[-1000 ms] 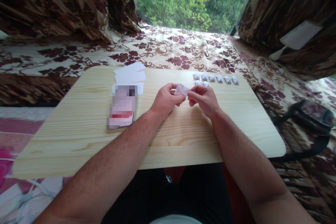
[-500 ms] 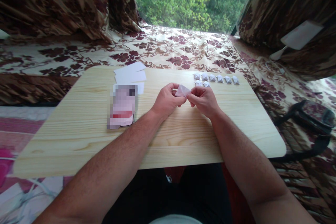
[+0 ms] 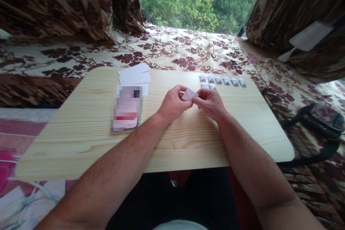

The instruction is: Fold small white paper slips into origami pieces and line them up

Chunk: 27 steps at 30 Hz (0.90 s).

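A small folded white paper (image 3: 189,94) is held above the table between both hands. My left hand (image 3: 174,101) grips its left side, fingers closed around the edge. On its right corner, my right hand (image 3: 209,102) pinches the paper between thumb and finger. Just beyond the right hand stand several small folded paper pieces (image 3: 226,81) with pointed tops, in two rows. Flat white paper sheets (image 3: 136,75) lie overlapping at the back left of the table. The fingertips behind the paper are partly hidden.
A blurred-out phone (image 3: 126,107) lies left of my left forearm on the light wooden table (image 3: 183,147). Behind the table is a floral-covered ledge (image 3: 185,46) below a window. A white lamp (image 3: 309,36) stands at the right, and a black bag (image 3: 326,122) lies beside the table.
The folded paper has turned slightly between my fingers, and its near-left edge sits a little differently. Both hands keep hold of it and have barely moved.
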Each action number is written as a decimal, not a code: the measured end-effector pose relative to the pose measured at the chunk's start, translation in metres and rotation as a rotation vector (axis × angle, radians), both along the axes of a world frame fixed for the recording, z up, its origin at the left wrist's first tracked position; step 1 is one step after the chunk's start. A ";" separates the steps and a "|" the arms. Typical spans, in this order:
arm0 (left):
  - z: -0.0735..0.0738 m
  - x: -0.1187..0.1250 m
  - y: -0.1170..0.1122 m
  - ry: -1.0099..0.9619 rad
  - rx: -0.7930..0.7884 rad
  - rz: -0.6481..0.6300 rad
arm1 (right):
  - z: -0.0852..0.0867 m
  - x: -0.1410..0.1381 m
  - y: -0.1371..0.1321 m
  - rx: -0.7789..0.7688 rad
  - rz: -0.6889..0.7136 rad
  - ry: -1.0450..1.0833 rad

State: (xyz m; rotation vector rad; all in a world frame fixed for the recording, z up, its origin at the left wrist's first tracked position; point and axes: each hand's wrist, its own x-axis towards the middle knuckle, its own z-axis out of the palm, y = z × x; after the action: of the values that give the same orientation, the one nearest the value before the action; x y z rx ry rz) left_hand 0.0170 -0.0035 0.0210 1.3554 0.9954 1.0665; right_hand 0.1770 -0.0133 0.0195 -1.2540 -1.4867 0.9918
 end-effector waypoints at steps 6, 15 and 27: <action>-0.005 0.000 0.004 0.019 0.012 0.043 | 0.001 -0.003 0.000 0.024 -0.051 0.049; -0.005 0.000 0.003 -0.023 -0.005 0.068 | -0.001 -0.003 0.001 -0.002 -0.023 0.060; -0.005 0.001 0.003 -0.028 -0.008 0.026 | -0.002 -0.002 0.001 0.010 -0.035 0.045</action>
State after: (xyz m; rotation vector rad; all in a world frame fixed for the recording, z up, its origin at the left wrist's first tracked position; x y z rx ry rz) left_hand 0.0179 -0.0002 0.0156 1.3208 0.9984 1.0964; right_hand 0.1754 -0.0118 0.0173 -1.2386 -1.4289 0.9830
